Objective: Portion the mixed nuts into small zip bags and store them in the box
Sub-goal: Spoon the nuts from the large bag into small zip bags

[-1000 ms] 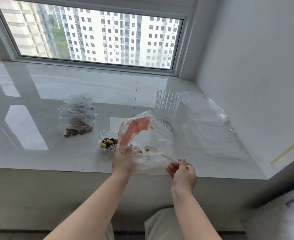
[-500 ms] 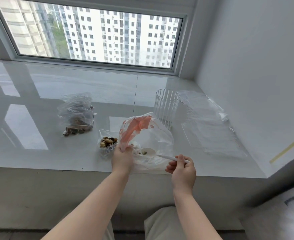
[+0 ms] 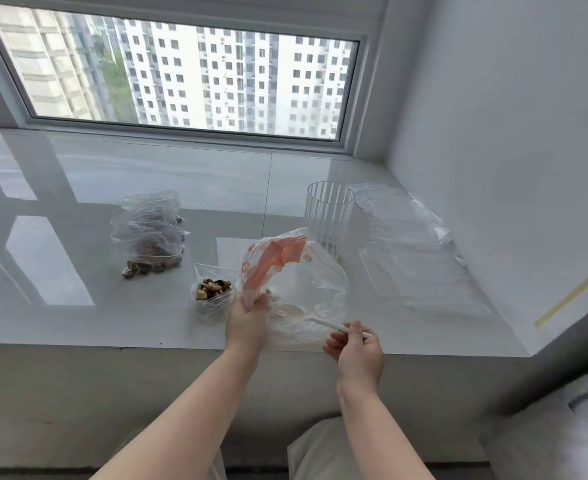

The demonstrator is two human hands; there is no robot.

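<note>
A large clear plastic bag with an orange label (image 3: 306, 271) lies open near the sill's front edge. My left hand (image 3: 249, 322) grips its left rim and holds the mouth open. My right hand (image 3: 356, 348) pinches the handle of a white plastic spoon (image 3: 320, 318), whose bowl sits inside the bag; only a few nuts show in there. Just left of the bag stands a small open zip bag with mixed nuts (image 3: 212, 291). Further left lie filled small zip bags (image 3: 150, 237) in a pile.
A ribbed clear cup (image 3: 327, 216) stands behind the big bag. A stack of empty zip bags (image 3: 413, 244) lies at the right by the wall. The glossy white sill (image 3: 77, 271) ends in a front edge just under my hands. A window runs along the back.
My right hand has drawn the spoon handle slightly back and right, with the bowl lower in the big bag. My left hand has stayed on the bag's rim.
</note>
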